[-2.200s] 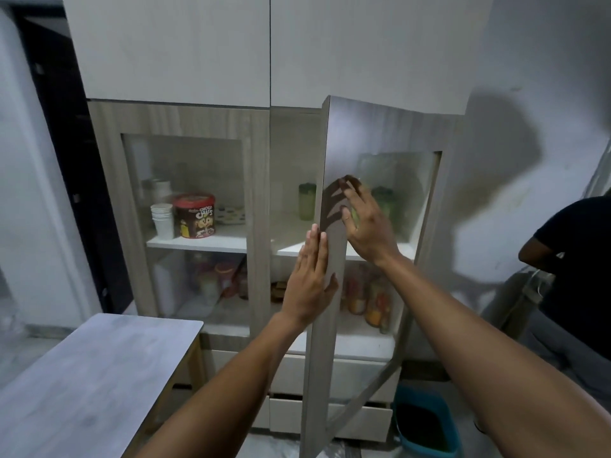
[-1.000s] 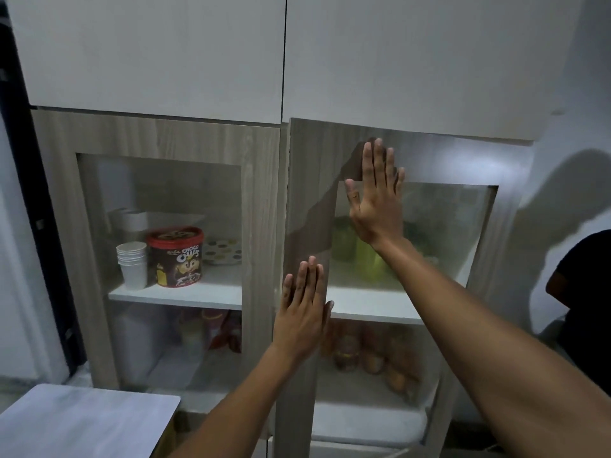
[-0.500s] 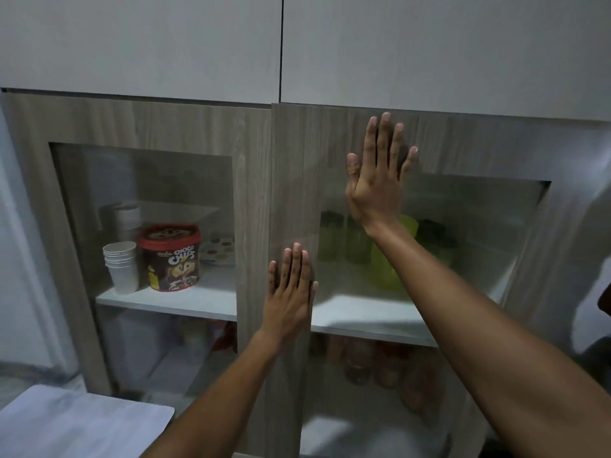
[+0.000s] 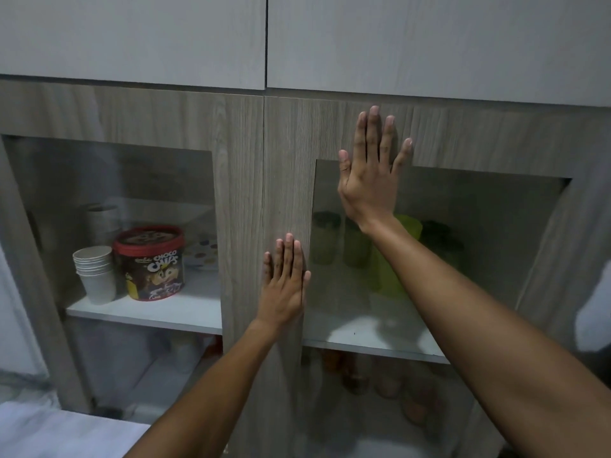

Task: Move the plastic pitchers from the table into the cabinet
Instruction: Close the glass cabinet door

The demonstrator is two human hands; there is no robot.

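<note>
The right cabinet door (image 4: 287, 166) is flush with the left door (image 4: 231, 180). My right hand (image 4: 370, 180) lies flat against it, palm over the top left corner of the glass pane, fingers spread on the wood frame. My left hand (image 4: 284, 285) presses flat on the door's left stile, lower down. Both hands hold nothing. Behind the frosted glass, green plastic pitchers (image 4: 393, 279) stand on the white shelf (image 4: 363, 335), with two darker green containers (image 4: 325, 239) to their left; all are blurred by the glass.
Behind the left glass pane stand a stack of paper cups (image 4: 96, 272) and a red Choco Chips tub (image 4: 150, 262). Jars (image 4: 390, 381) sit on the lower right shelf. White upper cabinet doors (image 4: 132, 38) are above. A table corner (image 4: 49, 434) shows at the bottom left.
The right cabinet door has swung from wide open to flush with the frame under both flat hands. The view has moved closer to the cabinet.
</note>
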